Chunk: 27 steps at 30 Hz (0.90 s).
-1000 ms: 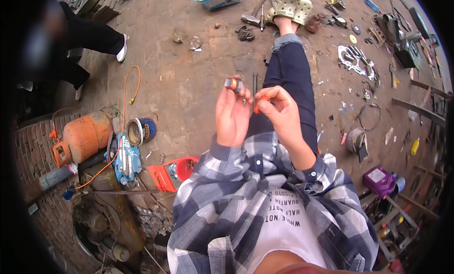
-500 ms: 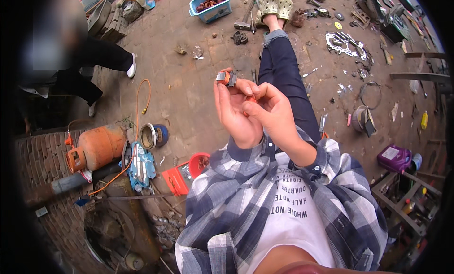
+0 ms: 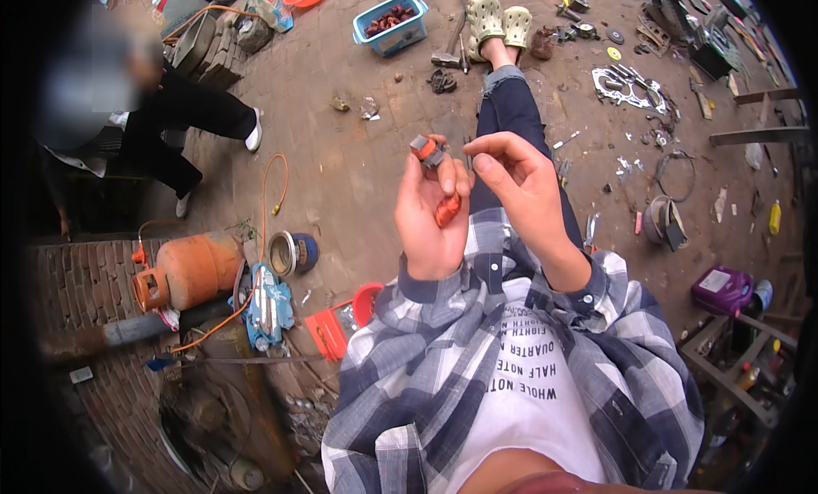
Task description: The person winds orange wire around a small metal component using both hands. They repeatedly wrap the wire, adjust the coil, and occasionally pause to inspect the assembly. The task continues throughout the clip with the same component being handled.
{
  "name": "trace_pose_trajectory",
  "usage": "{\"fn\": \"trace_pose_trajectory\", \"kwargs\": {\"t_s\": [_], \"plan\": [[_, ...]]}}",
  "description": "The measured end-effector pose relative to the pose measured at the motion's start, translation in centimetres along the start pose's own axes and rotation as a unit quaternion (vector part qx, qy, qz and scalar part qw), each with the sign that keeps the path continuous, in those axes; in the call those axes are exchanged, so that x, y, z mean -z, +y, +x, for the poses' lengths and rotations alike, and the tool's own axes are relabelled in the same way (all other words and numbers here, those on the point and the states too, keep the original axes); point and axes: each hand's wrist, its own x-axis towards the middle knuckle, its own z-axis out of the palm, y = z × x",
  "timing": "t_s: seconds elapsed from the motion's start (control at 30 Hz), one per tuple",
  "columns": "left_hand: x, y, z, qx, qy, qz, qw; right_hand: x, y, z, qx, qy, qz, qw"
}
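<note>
My left hand (image 3: pixel 432 224) is raised palm up in front of my chest, its fingers curled around a small grey metal part with an orange-red band (image 3: pixel 427 151). A glossy orange-red bundle (image 3: pixel 447 210), which looks like fine copper wire, lies against the palm of that hand. Just to the right, my right hand (image 3: pixel 527 191) hovers apart from the left. Its fingers are bent toward the metal part, with the thumb below them; no object shows between them. A thin strand there would be too fine to make out.
My outstretched legs (image 3: pixel 511 110) lie ahead on the brick floor. A blue tub (image 3: pixel 392 38) of reddish-brown pieces and a hammer (image 3: pixel 446 59) are beyond. On the left are an orange gas cylinder (image 3: pixel 200 268) and another person's legs (image 3: pixel 192 110). Metal parts (image 3: pixel 630 86) litter the right.
My right hand has drawn away from my left hand to the right. The orange-red bundle now shows plainly in my left palm. My left hand still holds the metal part, now tilted differently.
</note>
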Motion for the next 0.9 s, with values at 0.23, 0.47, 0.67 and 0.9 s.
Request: {"fn": "trace_pose_trajectory", "kwargs": {"t_s": [0.23, 0.47, 0.67, 0.9], "plan": [[-0.6, 0.1, -0.6, -0.012, 0.031, 0.110, 0.993, 0.2, -0.9, 1.2, -0.016, -0.067, -0.075, 0.995], [0.5, -0.1, -0.3, -0.043, 0.022, 0.168, 0.985, 1.2, -1.0, 1.6, -0.003, -0.072, -0.060, 0.996], [0.7, -0.2, -0.3, -0.014, -0.033, 0.150, 0.988, 0.8, -1.5, 2.0, -0.023, -0.049, 0.074, 0.996], [1.0, -0.5, -0.3, -0.060, 0.014, 0.153, 0.986, 0.0, -1.2, 1.4, 0.004, -0.110, 0.061, 0.992]]}}
